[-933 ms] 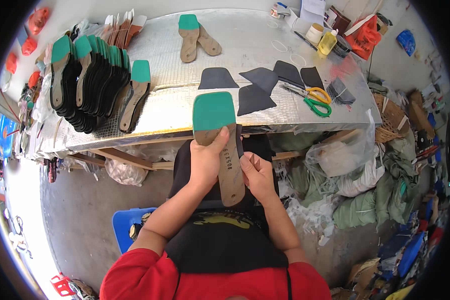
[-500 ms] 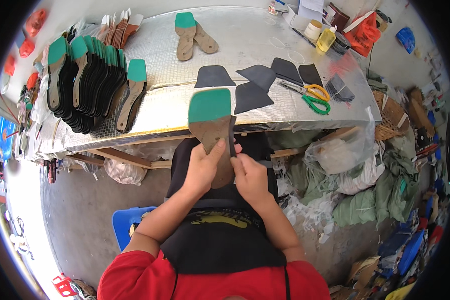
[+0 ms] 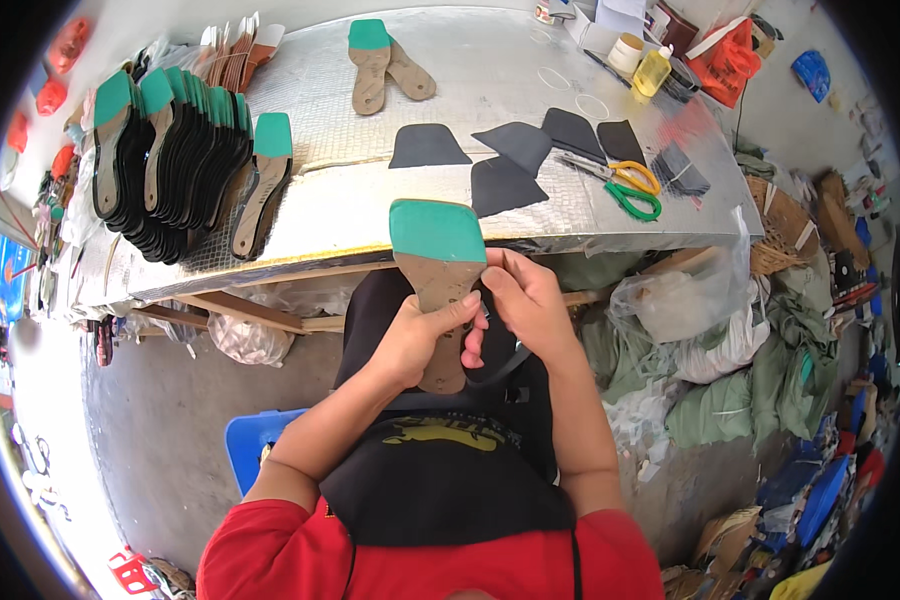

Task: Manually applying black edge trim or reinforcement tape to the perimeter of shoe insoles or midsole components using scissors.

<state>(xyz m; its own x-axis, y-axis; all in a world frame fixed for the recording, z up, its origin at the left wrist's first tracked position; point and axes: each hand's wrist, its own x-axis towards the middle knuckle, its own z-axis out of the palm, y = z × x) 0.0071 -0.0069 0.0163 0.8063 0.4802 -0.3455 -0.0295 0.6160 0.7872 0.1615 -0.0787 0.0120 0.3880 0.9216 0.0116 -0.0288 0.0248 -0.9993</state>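
In front of my lap is a brown insole (image 3: 442, 285) with a glossy green square end pointing away from me. My left hand (image 3: 410, 340) is closed round its narrow middle, the thumb lying across the top face. At the insole's right edge, just below the green part, my right hand (image 3: 530, 305) is closed with thumb and forefinger pinching. A thin black strip (image 3: 500, 373) curves down below the right hand along that edge; how it joins the insole is hidden by the fingers.
Stacked green-ended insoles (image 3: 195, 150) stand at the table's left, with two more insoles (image 3: 370, 70) farther back. Several black cut pieces (image 3: 430, 147) lie on the silvery table (image 3: 320, 130), next to scissors (image 3: 630, 190) with green and orange handles. A yellow bottle (image 3: 652, 72) stands back right.
The insole has come lower and slightly right, nearer my body. My right hand has slid up its right edge toward the green end, and the black strip now bows outward.
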